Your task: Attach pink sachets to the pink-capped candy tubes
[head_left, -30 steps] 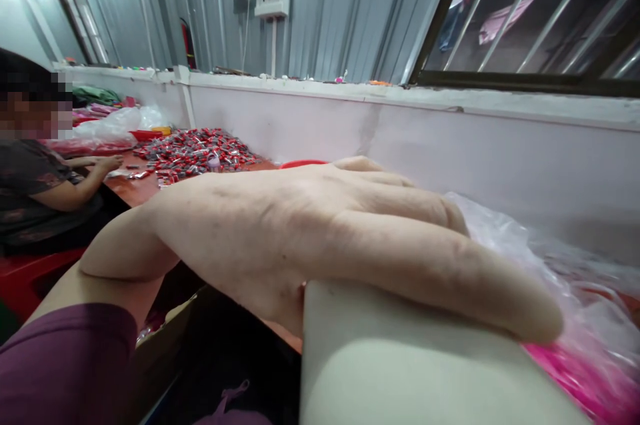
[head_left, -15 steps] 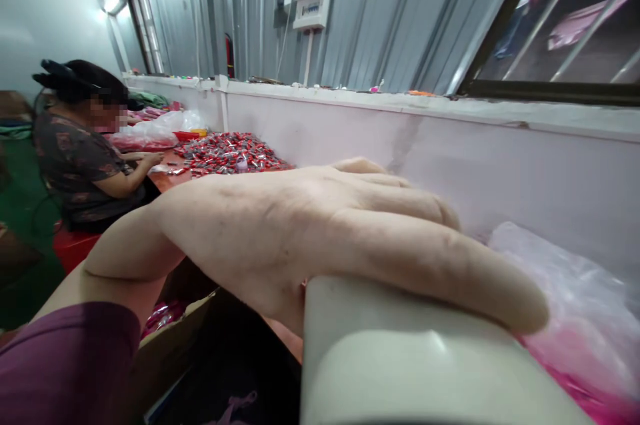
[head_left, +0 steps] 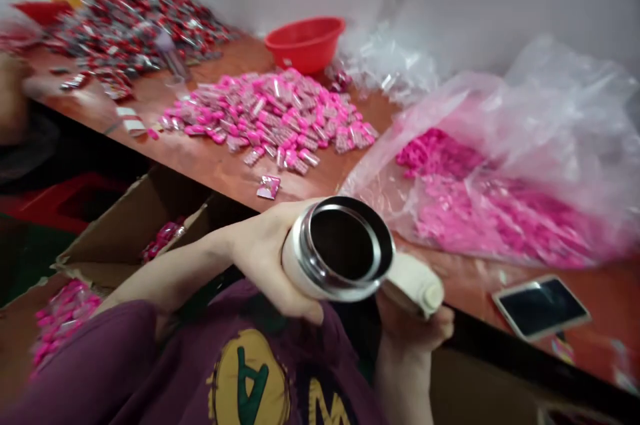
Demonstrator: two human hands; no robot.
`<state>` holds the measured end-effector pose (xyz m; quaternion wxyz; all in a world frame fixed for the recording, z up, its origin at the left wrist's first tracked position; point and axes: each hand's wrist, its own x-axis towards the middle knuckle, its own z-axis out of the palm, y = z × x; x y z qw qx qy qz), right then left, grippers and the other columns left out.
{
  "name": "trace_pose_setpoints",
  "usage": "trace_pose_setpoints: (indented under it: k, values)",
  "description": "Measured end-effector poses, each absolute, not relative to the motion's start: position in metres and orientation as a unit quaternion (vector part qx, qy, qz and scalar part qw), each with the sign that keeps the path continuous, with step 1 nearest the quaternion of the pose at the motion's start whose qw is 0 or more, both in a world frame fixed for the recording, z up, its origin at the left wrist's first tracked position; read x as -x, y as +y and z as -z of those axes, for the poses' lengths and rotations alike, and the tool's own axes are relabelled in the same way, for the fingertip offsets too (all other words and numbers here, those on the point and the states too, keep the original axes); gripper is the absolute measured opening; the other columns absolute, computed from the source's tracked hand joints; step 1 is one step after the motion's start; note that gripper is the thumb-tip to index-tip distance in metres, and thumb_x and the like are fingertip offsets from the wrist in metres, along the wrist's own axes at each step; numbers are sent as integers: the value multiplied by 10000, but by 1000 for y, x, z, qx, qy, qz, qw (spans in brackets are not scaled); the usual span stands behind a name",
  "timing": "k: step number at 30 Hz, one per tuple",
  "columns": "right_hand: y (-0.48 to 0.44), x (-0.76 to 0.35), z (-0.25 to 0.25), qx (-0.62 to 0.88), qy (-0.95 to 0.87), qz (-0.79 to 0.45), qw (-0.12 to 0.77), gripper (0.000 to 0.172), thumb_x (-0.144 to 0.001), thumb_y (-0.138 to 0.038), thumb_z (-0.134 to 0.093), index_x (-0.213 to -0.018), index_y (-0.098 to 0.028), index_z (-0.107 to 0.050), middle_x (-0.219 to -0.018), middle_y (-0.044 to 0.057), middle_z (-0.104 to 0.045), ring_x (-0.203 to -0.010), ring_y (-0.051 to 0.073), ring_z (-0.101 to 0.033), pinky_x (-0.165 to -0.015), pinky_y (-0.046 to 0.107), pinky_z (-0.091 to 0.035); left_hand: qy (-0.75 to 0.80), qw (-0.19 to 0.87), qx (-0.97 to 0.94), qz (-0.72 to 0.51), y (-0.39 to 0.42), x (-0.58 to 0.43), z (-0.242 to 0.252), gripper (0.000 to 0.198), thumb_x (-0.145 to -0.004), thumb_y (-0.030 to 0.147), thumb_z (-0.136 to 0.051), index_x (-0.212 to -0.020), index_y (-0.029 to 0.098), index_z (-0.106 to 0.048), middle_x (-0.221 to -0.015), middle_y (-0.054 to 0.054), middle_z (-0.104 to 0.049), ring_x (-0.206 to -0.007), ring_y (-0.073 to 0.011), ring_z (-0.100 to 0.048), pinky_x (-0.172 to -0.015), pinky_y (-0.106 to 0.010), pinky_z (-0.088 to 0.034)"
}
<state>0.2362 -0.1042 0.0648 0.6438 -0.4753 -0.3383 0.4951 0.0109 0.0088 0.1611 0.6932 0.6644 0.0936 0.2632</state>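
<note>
My left hand (head_left: 270,258) is wrapped round a white thermos bottle (head_left: 323,278) with a shiny steel neck. Its mouth is uncovered and tilted towards me, and the inside looks dark. Just right of the bottle, my right hand (head_left: 420,332) grips a white bottle lid (head_left: 413,278) with a small round knob on its end. The lid is off the mouth; whether it touches the bottle's side I cannot tell. Beyond the bottle, a small pink packet (head_left: 269,186) lies near the table's edge.
On the red-brown table (head_left: 235,178) lie a heap of pink pieces (head_left: 280,112), a red-grey heap (head_left: 135,25), a red basin (head_left: 305,42), a plastic bag of pink parts (head_left: 500,205) and a phone (head_left: 543,305). Cardboard boxes (head_left: 120,225) stand below left. Another person's arm (head_left: 13,98) shows at left.
My view has dropped from the wall to the table. The thermos, raised close before me with my hand across it, is now lower, and its open mouth and the lid show.
</note>
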Motion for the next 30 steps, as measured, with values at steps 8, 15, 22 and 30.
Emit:
trace_pose_setpoints:
  k: [8, 15, 22, 30]
  values:
    - [-85, -245, -79, 578, -490, -232, 610, 819, -777, -824, -664, -1415, -331, -521, -1327, 96, -612, -1231, 359, -648, -1003, 533, -591, 254, 634, -691, -237, 6, -47, -65, 728, -581, 360, -950, -1209, 131, -663, -1135, -109, -733, -1058, -289, -688, -977, -442, -554]
    - [-81, -252, -68, 586, -539, -288, 533, 796, -816, -734, -719, -1471, -330, -512, -1422, 63, -597, -1337, 337, -608, -1114, 550, -538, 236, 684, -671, -162, 5, -49, -52, 775, -591, 377, -963, -1247, 115, -644, -1120, -109, -742, -999, -266, -699, -880, -380, -570]
    - [-73, -264, -69, 574, -555, -365, 479, 871, -709, -778, -784, -1411, -302, -587, -1354, 60, -644, -1252, 323, -653, -1064, 518, -572, 173, 787, -586, -86, 14, -54, -40, 670, -611, 336, -953, -1185, 125, -680, -982, -73, -745, -880, -218, -697, -824, -351, -561]
    - [-68, -235, -64, 618, -541, -310, 478, 687, -839, -641, -738, -1377, -248, -573, -1356, 109, -656, -1221, 292, -674, -1048, 468, -586, 267, 773, -555, -153, -1, -55, -45, 736, -592, 343, -949, -1214, 119, -626, -1045, -94, -738, -886, -235, -698, -780, -351, -567]
